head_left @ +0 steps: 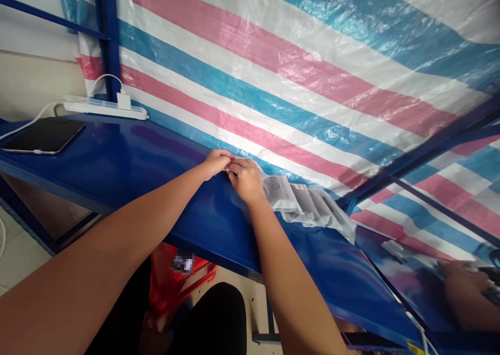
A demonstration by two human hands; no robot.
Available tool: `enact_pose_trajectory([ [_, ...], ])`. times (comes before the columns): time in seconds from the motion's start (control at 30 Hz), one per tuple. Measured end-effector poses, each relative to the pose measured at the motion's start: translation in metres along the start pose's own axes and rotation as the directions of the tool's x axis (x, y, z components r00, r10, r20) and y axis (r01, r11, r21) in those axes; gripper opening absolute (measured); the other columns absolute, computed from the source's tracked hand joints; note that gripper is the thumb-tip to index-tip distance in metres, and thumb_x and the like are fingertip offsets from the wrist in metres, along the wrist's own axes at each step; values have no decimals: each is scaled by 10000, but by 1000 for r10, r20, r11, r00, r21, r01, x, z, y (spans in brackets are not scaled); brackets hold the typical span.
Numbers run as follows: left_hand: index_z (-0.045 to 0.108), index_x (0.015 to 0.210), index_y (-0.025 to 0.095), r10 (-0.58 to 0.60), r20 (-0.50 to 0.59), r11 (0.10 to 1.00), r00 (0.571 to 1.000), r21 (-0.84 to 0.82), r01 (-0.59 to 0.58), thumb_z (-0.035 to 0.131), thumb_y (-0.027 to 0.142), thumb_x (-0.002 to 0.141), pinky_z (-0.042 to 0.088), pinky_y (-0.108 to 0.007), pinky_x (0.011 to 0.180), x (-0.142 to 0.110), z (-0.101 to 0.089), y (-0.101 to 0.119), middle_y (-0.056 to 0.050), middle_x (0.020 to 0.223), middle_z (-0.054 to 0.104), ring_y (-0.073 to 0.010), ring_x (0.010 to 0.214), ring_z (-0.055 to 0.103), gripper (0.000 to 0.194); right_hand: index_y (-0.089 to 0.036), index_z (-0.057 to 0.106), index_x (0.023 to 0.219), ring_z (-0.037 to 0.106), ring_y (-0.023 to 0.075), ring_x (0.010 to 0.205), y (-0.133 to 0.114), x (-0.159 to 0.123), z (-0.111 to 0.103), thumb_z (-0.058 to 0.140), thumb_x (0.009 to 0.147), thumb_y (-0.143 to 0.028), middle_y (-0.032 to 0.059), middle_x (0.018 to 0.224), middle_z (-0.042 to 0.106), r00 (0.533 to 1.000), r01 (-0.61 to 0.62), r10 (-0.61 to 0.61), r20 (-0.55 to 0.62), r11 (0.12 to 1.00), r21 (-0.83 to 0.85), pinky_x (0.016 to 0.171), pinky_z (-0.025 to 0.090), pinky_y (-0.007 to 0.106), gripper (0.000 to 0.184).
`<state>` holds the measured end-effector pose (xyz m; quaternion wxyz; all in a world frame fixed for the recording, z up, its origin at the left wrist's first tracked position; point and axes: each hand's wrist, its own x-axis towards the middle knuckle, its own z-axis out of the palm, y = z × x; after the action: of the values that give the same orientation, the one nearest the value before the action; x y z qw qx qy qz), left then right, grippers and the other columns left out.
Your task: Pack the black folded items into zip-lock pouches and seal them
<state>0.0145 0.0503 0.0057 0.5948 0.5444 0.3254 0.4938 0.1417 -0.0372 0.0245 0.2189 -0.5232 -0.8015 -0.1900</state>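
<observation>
Both hands meet at the back of the blue table (156,172), close to the striped plastic sheet. My left hand (217,163) is closed, its fingertips pinching the edge of a pale plastic bag (259,169). Beside it, my right hand (245,179) curls over the same bag with thumb and fingers drawn together. Most of that bag is hidden under the hands. Just right of my right hand lies an overlapping row of several flat, frosted grey plastic bags (280,192); the nearest has dark printing.
A black tablet (47,135) and a white power strip (105,108) with a plugged-in charger sit at the left. The striped sheet (234,84) rises behind. A red stool (167,277) stands below. Another person's hand (466,287) is at the far right.
</observation>
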Motion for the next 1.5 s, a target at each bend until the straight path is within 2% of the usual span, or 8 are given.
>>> enact_pose_trajectory([
  [0.13,619,767,182,74,-241,984,968,175,-31,652,170,747,437,-225,523,-4,-6,8,-25,724,631,-157,664,606,40,-193,739,1116,569,301,1066,-1,2,3,504,1009,-233,113,1125,712,999,-33,31,-38,997,-74,975,425,451,261],
  [0.17,588,704,183,80,-271,968,959,252,-10,671,236,777,388,-226,483,-5,-7,10,-24,666,593,-150,606,571,122,-190,737,1108,570,298,1054,-1,2,4,493,1017,-242,115,1115,713,998,-47,42,-55,996,-79,966,425,444,266],
  [0.27,515,569,188,-46,-126,931,991,353,88,618,403,872,268,-259,417,-11,-6,12,-38,564,524,-133,475,474,386,-186,730,1090,568,295,1058,1,2,6,475,1030,-250,120,1107,710,994,-75,66,-92,993,-95,955,418,427,270],
  [0.43,488,592,189,-209,57,959,976,209,193,552,359,917,137,-254,411,-17,5,13,2,527,437,-91,394,326,372,-185,726,1054,560,290,1049,2,1,7,464,1037,-249,119,1084,708,992,-82,69,-104,988,-128,946,395,415,270],
  [0.73,442,597,194,-249,20,963,968,110,245,612,264,872,104,-244,414,-12,2,16,31,526,368,-64,392,240,331,-201,711,1082,519,297,1034,1,2,12,407,1044,-233,120,1104,700,993,-84,58,-105,961,-265,939,346,427,308],
  [1.0,409,626,203,-255,-36,962,966,-111,250,624,172,779,99,-221,378,-4,-12,23,65,534,318,-43,386,202,265,-194,694,1105,512,300,1041,20,-1,12,408,1017,-195,133,1111,696,976,-213,188,-106,914,-344,927,318,424,299],
  [1.3,307,661,218,-250,-99,781,963,-608,140,488,134,838,110,-218,368,5,-30,33,93,516,235,-44,360,166,266,-220,686,1133,508,300,1049,42,-12,9,429,1014,-240,119,1131,694,925,-381,355,-139,860,-340,898,316,407,284],
  [1.5,303,686,220,-272,-153,754,950,-647,112,505,174,869,95,-232,380,5,-35,36,93,517,234,-48,372,150,276,-199,682,1069,518,311,1001,52,-15,10,460,998,-238,145,1060,695,918,-385,345,-195,890,-242,871,350,419,236],
])
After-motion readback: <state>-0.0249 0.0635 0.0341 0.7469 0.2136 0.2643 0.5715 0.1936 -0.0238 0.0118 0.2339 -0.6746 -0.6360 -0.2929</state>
